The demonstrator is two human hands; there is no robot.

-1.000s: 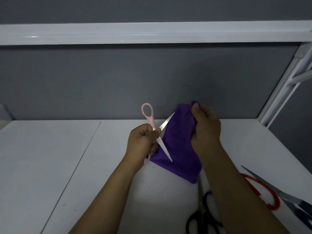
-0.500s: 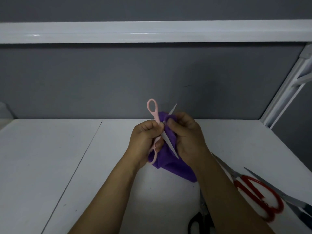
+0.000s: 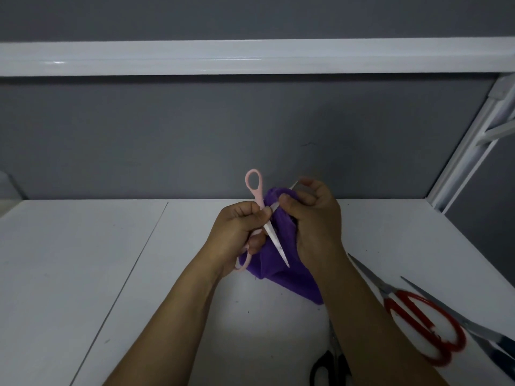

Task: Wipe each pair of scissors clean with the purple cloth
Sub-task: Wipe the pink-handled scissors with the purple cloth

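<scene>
Two grips near table's back edge: left fingers hold pink scissors, right fingers purple cloth.

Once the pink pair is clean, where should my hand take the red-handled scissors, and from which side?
Take the red-handled scissors by their handle loops, coming down from above at the near right end. They lie flat on the table, blades pointing away to the left, and another pair's blade lies close along their right.

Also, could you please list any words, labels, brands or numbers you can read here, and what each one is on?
None: no readable text shows on the pink scissors, purple cloth, red scissors, black scissors or white shelf.
</scene>
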